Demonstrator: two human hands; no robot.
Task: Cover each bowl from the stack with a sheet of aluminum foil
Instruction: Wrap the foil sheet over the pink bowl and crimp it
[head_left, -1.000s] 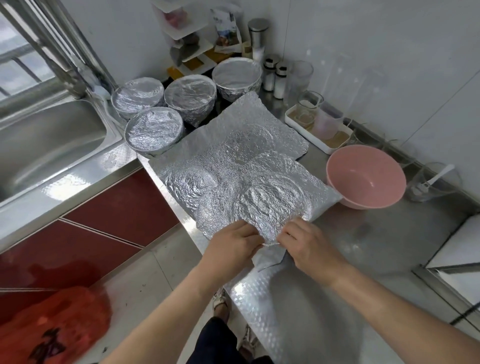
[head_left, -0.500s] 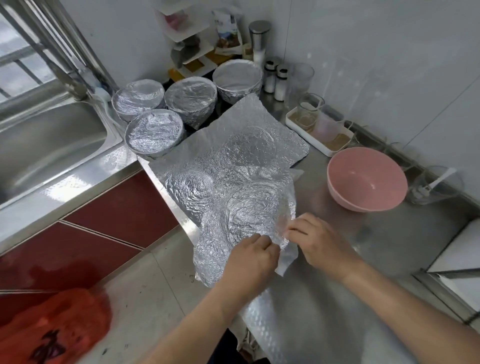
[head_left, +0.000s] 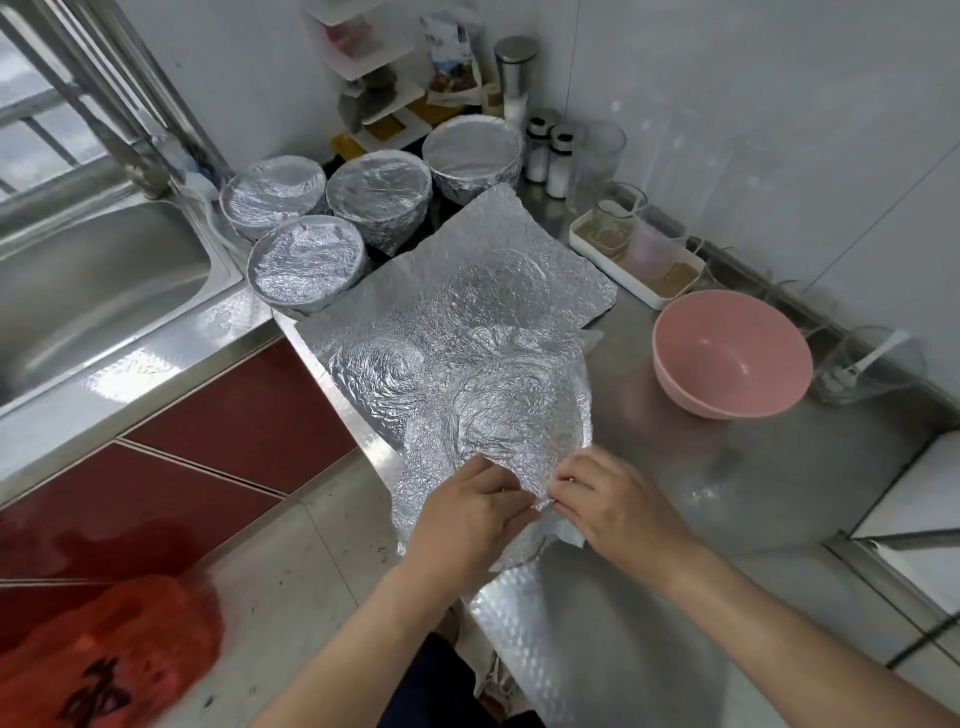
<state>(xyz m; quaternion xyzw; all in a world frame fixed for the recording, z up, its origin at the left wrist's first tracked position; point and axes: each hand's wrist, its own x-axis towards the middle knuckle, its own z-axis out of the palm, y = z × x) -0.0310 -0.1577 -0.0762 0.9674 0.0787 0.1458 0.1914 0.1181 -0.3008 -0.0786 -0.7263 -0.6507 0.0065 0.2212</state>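
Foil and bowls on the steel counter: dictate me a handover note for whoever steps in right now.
Left hand and right hand both pinch the near edge of the crinkled top aluminum foil sheet, partly lifted off the foil pile on the steel counter.
Done: four foil-covered bowls near the sink.
Left: the round pink bowl at right is uncovered; lay this sheet over it.

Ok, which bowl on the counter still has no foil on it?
The pink bowl at the right of the counter: its inside is bare and open. The four foil-covered bowls beside the sink each have foil stretched over the rim.
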